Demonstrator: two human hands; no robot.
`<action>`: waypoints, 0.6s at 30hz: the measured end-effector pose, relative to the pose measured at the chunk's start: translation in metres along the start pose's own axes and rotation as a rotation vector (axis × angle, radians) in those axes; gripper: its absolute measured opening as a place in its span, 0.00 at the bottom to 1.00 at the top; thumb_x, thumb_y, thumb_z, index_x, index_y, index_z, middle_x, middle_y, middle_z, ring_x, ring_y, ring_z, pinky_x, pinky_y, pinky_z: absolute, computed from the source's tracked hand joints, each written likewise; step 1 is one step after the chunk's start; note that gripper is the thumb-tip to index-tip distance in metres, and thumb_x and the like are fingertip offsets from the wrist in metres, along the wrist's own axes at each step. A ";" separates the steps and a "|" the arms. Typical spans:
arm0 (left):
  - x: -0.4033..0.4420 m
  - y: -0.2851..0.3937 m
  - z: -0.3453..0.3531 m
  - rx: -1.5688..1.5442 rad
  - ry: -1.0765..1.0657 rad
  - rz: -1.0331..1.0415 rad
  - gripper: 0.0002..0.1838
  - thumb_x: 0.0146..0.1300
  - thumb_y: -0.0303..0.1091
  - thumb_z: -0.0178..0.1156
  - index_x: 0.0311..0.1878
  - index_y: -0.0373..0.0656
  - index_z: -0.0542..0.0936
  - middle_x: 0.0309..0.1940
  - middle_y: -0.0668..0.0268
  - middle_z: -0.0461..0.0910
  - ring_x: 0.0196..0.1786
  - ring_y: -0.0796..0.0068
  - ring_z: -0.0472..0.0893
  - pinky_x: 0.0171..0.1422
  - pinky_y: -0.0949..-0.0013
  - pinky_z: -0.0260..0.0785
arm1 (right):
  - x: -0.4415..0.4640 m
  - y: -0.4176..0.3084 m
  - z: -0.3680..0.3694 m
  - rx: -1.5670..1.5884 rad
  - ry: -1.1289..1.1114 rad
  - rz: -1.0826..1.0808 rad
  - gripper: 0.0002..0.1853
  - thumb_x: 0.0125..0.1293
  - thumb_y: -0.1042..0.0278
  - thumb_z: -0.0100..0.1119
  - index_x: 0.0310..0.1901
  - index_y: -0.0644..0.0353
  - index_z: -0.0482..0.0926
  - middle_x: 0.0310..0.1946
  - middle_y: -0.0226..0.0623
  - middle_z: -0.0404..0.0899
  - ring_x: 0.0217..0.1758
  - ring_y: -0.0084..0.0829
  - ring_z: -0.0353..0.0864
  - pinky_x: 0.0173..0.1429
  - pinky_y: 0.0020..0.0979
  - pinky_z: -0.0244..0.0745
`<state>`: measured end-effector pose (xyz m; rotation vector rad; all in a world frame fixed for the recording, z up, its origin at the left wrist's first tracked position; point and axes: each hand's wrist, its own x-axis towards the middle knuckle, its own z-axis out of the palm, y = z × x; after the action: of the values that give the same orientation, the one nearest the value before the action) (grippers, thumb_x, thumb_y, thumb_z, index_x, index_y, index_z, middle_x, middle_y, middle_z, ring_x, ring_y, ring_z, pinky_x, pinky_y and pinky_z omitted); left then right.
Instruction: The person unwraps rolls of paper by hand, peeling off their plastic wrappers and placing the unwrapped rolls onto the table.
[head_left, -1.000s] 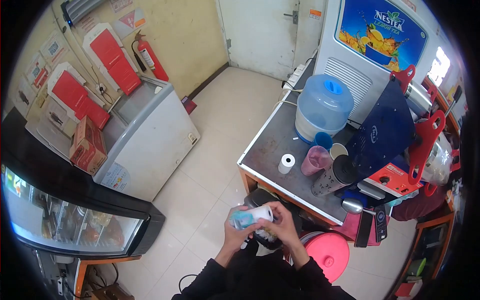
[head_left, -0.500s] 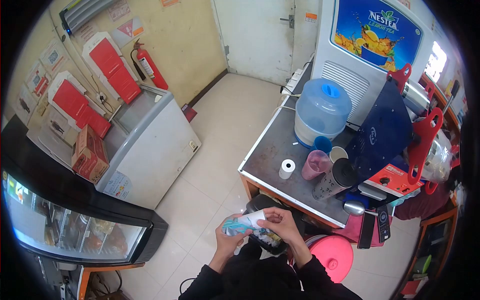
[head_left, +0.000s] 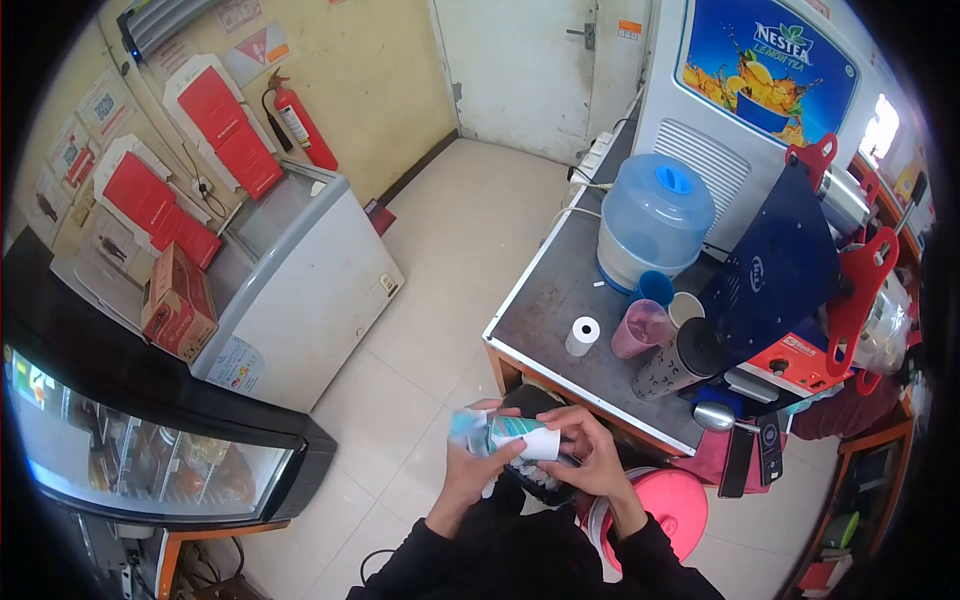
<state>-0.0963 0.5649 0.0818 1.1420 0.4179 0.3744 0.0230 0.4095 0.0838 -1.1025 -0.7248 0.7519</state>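
My left hand [head_left: 467, 472] is closed around the teal-and-silver wrapped end of a paper roll. My right hand [head_left: 598, 462] grips the bare white end of this paper roll [head_left: 541, 444], fingers over its rim. The loose teal wrapper [head_left: 468, 428] stands out past the left thumb, blurred by motion. Below both hands is a black bin [head_left: 528, 402] with crumpled white bits inside, partly hidden by the hands. A second white paper roll [head_left: 580, 338] stands upright on the counter [head_left: 530, 318], beyond my right hand.
On the counter stand a pink cup [head_left: 638, 332], a patterned tumbler [head_left: 672, 368] with a black lid, and a blue water dispenser [head_left: 655, 215]. A red lidded bucket [head_left: 675, 505] sits at my right. At left are a chest freezer [head_left: 300, 290] and a glass display case [head_left: 170, 450].
Both hands have moved slightly right with the paper roll. The wrapper now sticks out loosely on the left, and more of the white roll shows. The view has shifted a little.
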 end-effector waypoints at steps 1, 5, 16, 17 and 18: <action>0.001 0.002 0.001 0.152 0.016 0.028 0.29 0.57 0.27 0.68 0.62 0.37 0.69 0.54 0.56 0.78 0.35 0.80 0.79 0.25 0.83 0.67 | -0.002 0.001 -0.002 -0.034 -0.004 -0.025 0.28 0.51 0.89 0.66 0.54 0.61 0.71 0.58 0.41 0.68 0.64 0.35 0.72 0.62 0.33 0.77; 0.000 0.018 -0.004 0.134 -0.130 -0.095 0.25 0.62 0.26 0.63 0.62 0.34 0.68 0.56 0.54 0.76 0.44 0.71 0.81 0.34 0.74 0.79 | -0.008 -0.004 -0.012 0.002 0.016 -0.015 0.27 0.50 0.90 0.67 0.52 0.63 0.70 0.60 0.46 0.66 0.64 0.37 0.71 0.61 0.37 0.78; -0.017 -0.031 0.024 -0.150 0.417 0.045 0.16 0.62 0.28 0.64 0.49 0.33 0.72 0.56 0.48 0.75 0.50 0.63 0.82 0.45 0.64 0.84 | -0.016 0.021 0.025 0.255 0.403 0.076 0.25 0.62 0.81 0.62 0.60 0.64 0.66 0.55 0.45 0.71 0.58 0.36 0.77 0.56 0.37 0.83; -0.018 -0.031 0.024 -0.156 0.413 0.064 0.15 0.62 0.28 0.65 0.47 0.34 0.72 0.55 0.49 0.75 0.50 0.63 0.82 0.45 0.64 0.84 | -0.017 0.025 0.027 0.271 0.445 0.078 0.25 0.62 0.81 0.62 0.60 0.64 0.66 0.55 0.45 0.72 0.57 0.36 0.77 0.55 0.37 0.83; -0.019 -0.030 0.025 -0.162 0.410 0.084 0.14 0.62 0.28 0.65 0.46 0.34 0.72 0.54 0.49 0.75 0.49 0.63 0.82 0.45 0.63 0.84 | -0.019 0.027 0.028 0.290 0.447 0.070 0.24 0.63 0.80 0.61 0.60 0.64 0.66 0.56 0.45 0.72 0.57 0.35 0.78 0.54 0.37 0.83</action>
<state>-0.0975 0.5246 0.0648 0.9241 0.6861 0.7085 -0.0146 0.4144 0.0636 -0.9849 -0.1913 0.6156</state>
